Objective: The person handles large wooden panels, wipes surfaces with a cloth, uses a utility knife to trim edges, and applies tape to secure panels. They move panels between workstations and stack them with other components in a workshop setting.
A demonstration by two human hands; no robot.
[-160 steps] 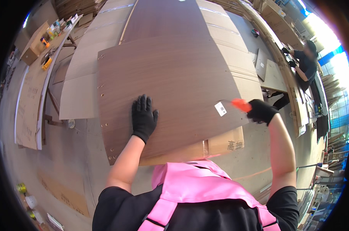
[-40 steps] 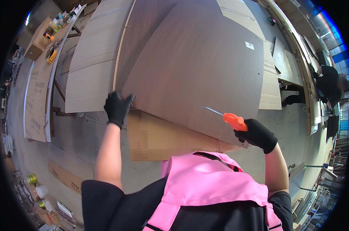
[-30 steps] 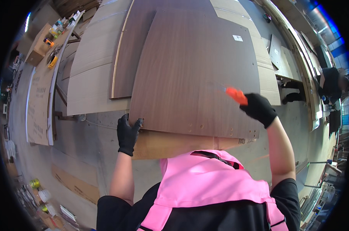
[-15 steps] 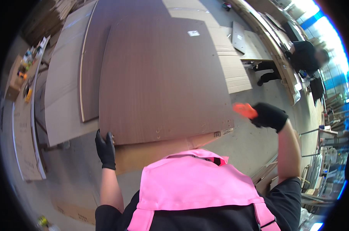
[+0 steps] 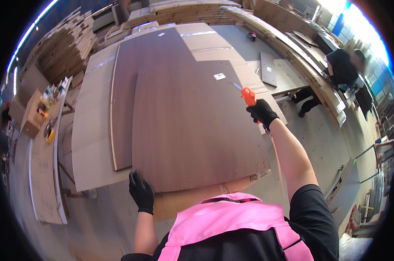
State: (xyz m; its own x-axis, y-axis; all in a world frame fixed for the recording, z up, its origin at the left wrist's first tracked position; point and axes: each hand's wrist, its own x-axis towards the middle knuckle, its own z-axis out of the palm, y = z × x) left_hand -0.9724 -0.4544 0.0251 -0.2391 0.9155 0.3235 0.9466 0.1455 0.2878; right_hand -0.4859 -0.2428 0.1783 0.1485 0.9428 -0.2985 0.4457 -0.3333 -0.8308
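Observation:
A large dark brown wood-grain panel lies flat in front of me, with small holes along its near and right edges and a white label near its far right. My left hand, in a black glove, grips the panel's near left corner. Above the panel's right edge, my gloved right hand is closed around an orange air blow gun. Its thin nozzle points to the far left, over the panel, and a pale hose hangs below the hand.
Beneath lie another brown panel and cardboard sheets. A side bench on the left carries a cardboard box and bottles. Timber stacks stand behind. At the far right, a person works by long boards.
My right hand has swung the air blow gun from beside the panel to above its right edge, farther from me. The view has tilted up; my left hand stays at the corner.

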